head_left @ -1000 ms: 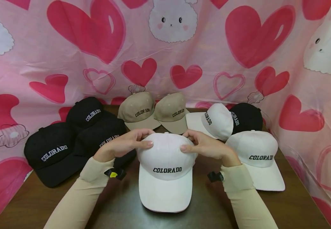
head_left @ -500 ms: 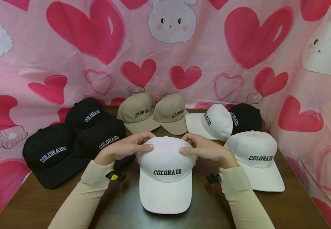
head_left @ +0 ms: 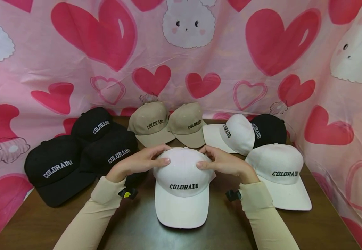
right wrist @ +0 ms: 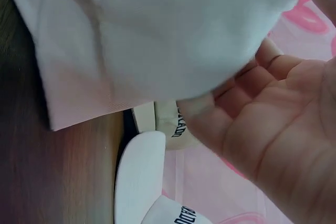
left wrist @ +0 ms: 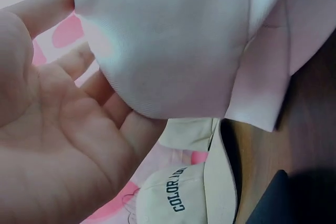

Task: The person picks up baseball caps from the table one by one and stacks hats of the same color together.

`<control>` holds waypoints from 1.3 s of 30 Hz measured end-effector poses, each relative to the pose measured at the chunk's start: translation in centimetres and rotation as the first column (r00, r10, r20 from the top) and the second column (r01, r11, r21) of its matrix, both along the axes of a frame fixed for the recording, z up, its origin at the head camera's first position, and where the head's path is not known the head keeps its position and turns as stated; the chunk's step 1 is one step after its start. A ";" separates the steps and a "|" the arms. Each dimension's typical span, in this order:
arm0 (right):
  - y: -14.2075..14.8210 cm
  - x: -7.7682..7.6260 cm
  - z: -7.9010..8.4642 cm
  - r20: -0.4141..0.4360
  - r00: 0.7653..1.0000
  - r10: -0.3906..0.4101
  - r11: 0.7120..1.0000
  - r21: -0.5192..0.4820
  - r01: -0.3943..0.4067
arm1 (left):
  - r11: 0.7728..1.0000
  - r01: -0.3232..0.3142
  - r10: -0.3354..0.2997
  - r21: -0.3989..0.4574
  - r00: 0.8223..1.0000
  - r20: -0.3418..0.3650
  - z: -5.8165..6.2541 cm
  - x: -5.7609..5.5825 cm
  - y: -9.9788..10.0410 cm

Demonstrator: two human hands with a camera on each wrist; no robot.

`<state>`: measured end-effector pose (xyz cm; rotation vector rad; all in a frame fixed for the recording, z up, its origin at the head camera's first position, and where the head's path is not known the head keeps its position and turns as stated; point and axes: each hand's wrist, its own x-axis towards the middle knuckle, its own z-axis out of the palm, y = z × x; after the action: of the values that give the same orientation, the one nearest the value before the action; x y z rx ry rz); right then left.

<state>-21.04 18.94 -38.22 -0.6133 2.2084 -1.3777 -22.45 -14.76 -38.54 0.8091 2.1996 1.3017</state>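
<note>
A white baseball cap (head_left: 182, 208) with black COLORADO lettering is at the middle of the table, its brim towards me. My left hand (head_left: 140, 161) grips the crown's left side, thumb on the front panel and fingers behind. On the other side my right hand (head_left: 224, 161) holds it the same way. In the left wrist view the left hand (left wrist: 68, 119) has its fingers behind the white cap (left wrist: 163, 45). The right wrist view shows the right hand (right wrist: 268, 108) with fingers behind the crown of the white cap (right wrist: 178, 35).
Several black caps (head_left: 59, 166) lie in a group at left. Two beige caps (head_left: 149, 121) stand at the back. A white cap (head_left: 238, 133) on its side, a black cap (head_left: 270, 128) and another white cap (head_left: 278, 163) are at right. A heart-printed pink cloth (head_left: 181, 55) hangs behind the brown table (head_left: 321, 225).
The held white cap has tilted slightly, its brim edge now a little higher in the head view. Both hands keep their grip with hardly any shift.
</note>
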 end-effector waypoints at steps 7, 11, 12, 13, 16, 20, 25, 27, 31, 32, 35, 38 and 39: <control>0.4 -0.2 -0.1 -0.034 0.999 -0.018 0.999 0.038 0.019 | 0.997 -0.059 0.055 -0.042 0.995 -0.088 -0.1 0.0 0.5; 0.5 -0.4 -0.2 -0.033 0.999 -0.028 0.998 0.049 0.030 | 0.996 -0.049 0.043 -0.078 0.996 -0.083 -0.4 -0.3 0.3; 0.5 -0.4 -0.3 -0.034 0.999 -0.031 0.998 0.052 0.033 | 0.995 -0.041 0.035 -0.086 0.997 -0.074 -0.4 -0.3 0.1; 0.5 -0.4 -0.3 -0.034 0.999 -0.034 0.998 0.056 0.036 | 0.995 -0.030 0.025 -0.091 0.998 -0.061 -0.5 -0.4 0.0; 0.5 -0.5 -0.5 -0.039 0.998 -0.041 0.997 0.068 0.043 | 0.993 -0.003 -0.003 -0.118 0.999 -0.052 -0.6 -0.5 -0.4; 0.5 -0.5 -0.6 -0.046 0.997 -0.059 0.995 0.080 0.062 | 0.990 -0.012 0.000 -0.144 0.996 -0.085 -0.8 -0.6 -0.5; 0.4 -0.5 -0.7 -0.060 0.995 -0.075 0.993 0.082 0.080 | 0.986 -0.064 0.045 -0.157 0.992 -0.118 -0.9 -0.6 -0.4; 0.3 -0.5 -0.7 -0.071 0.994 -0.083 0.993 0.084 0.088 | 0.983 -0.082 0.061 -0.166 0.990 -0.125 -0.9 -0.6 -0.4; 0.2 -0.5 -0.8 -0.109 0.988 -0.107 0.988 0.097 0.118 | 0.975 -0.118 0.091 -0.186 0.985 -0.150 -1.0 -0.7 -0.4; 0.2 -0.6 -0.9 -0.119 0.987 -0.111 0.987 0.101 0.123 | 0.973 -0.128 0.097 -0.190 0.982 -0.160 -0.9 -0.7 -0.3; 0.2 -0.6 -1.1 -0.144 0.982 -0.119 0.985 0.108 0.135 | 0.970 -0.152 0.112 -0.191 0.973 -0.204 -1.0 -0.8 -0.2; 0.2 -0.6 -1.1 -0.154 0.980 -0.127 0.982 0.117 0.145 | 0.971 -0.157 0.109 -0.179 0.962 -0.250 -1.0 -0.8 -0.1; 0.2 -0.6 -1.1 -0.156 0.979 -0.132 0.981 0.121 0.151 | 0.972 -0.157 0.108 -0.174 0.959 -0.262 -1.1 -0.8 -0.1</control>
<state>-21.63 19.16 -39.34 -0.5343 2.4815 -1.2766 -23.21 -14.83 -39.59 0.7981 2.5738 1.0709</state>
